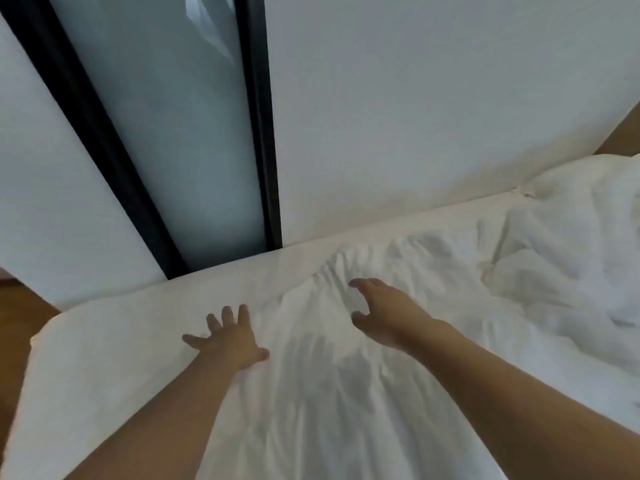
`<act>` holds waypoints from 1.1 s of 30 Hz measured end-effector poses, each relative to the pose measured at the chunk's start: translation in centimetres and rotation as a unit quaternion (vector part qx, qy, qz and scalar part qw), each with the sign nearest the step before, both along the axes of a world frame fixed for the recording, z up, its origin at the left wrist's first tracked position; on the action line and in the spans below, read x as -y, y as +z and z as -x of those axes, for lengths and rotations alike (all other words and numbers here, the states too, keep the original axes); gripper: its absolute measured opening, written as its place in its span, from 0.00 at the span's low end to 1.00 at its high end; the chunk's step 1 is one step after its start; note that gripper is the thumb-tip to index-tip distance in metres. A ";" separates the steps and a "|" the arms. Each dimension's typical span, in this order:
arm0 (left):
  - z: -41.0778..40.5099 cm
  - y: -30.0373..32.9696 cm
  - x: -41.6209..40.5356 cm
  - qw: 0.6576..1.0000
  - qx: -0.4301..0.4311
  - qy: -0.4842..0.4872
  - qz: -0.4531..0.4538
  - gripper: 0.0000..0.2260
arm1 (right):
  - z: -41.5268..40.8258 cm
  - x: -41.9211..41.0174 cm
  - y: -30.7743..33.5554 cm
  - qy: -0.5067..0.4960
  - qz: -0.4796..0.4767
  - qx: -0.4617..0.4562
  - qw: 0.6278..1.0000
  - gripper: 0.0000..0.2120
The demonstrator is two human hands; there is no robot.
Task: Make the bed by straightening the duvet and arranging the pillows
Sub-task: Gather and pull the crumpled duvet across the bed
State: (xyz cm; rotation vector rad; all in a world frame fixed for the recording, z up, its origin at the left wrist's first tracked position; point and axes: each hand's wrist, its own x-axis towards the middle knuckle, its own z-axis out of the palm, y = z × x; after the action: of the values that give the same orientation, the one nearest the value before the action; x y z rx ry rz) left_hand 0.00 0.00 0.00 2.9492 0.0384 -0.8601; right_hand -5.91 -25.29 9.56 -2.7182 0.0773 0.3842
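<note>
The white duvet point(346, 393) lies across the bed point(104, 341), smooth near the left edge and gathered into a ridge of creases toward the wall side, with a deeper rumpled heap on the right. What looks like a pillow point(595, 188) sits at the far right against the wall, though its outline blends into the bedding and is hard to separate.

The left hand point(228, 337) is spread flat, fingers straight and splayed, pressing on the smoother part of the duvet and gripping nothing. The right hand point(384, 310) hovers at the crease ridge with fingers and thumb loosely curved apart, as if about to pinch the fabric; it does not appear to hold anything yet.

The step in hand seems to be flattening this bunched section. It would go best with the left hand anchoring the cloth while the right takes the ridge and draws it toward the far edge, then sweeps outward to the right so that the folds are not simply pushed into the heap.

The bed stands tight against a pale wall point(433, 109). A dark-framed frosted glass panel point(180, 133) runs down behind the bed, and wooden floor point(17, 317) shows at the left.
</note>
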 end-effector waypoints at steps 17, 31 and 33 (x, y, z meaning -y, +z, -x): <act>-0.2 -14.1 -4.5 0.995 -0.034 -0.075 -0.049 0.67 | -12.9 -8.1 -19.4 0.142 0.241 -0.138 0.950 0.34; -12.6 6.6 -8.3 0.907 0.421 0.023 0.012 0.25 | -21.3 -5.9 0.2 -0.204 0.203 0.294 0.911 0.23; -14.0 6.7 -8.1 0.921 0.387 0.028 -0.047 0.47 | -22.1 -7.4 -0.8 -0.218 0.230 0.271 0.909 0.35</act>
State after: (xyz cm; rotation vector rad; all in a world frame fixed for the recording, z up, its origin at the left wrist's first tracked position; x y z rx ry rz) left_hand 14.03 8.15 6.66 3.1194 0.1202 0.3618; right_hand 16.23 -17.91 8.80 -3.0249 0.6793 -0.5926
